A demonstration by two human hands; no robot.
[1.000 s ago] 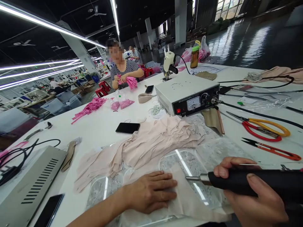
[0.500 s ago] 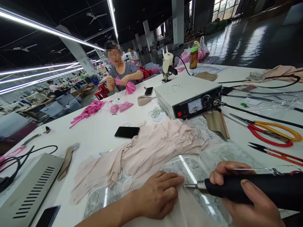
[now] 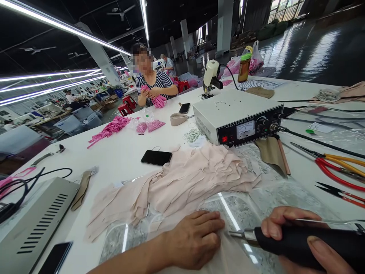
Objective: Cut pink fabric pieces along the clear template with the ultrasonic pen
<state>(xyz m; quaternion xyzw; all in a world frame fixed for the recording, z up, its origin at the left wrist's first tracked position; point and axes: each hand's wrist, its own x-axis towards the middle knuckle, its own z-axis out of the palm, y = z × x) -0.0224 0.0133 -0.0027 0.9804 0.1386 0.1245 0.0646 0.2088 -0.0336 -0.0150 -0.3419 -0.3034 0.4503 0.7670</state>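
1. The left hand (image 3: 196, 239) lies flat, fingers spread and pressed down on a pale cloth (image 3: 228, 258) at the near edge of the table (image 3: 119, 156).
2. The right hand (image 3: 302, 243) is wrapped around a black tool (image 3: 308, 243) — thumb on top, fingers curled under — with its metal tip (image 3: 238, 235) pointing left, just beside the left hand's fingertips.
3. The cloth rests on a clear sheet (image 3: 245, 209) over a mottled mat; whether the tip touches the cloth cannot be told.
4. Behind the hands lies a heap of pink fabric pieces (image 3: 182, 179), and beyond it a black phone (image 3: 156, 157).
5. A white control box (image 3: 238, 118) with a dial stands further back — a cable runs from it to the right.
6. Red and yellow scissors (image 3: 339, 165) lie at the right, with small red snips (image 3: 342, 193) nearer.
7. A grey box (image 3: 34, 220) sits at the left, a second phone (image 3: 54, 258) beside it.
8. Across the table a person in a striped top (image 3: 155, 82) handles pink strips (image 3: 158, 101); more strips (image 3: 110, 129) lie on the table.
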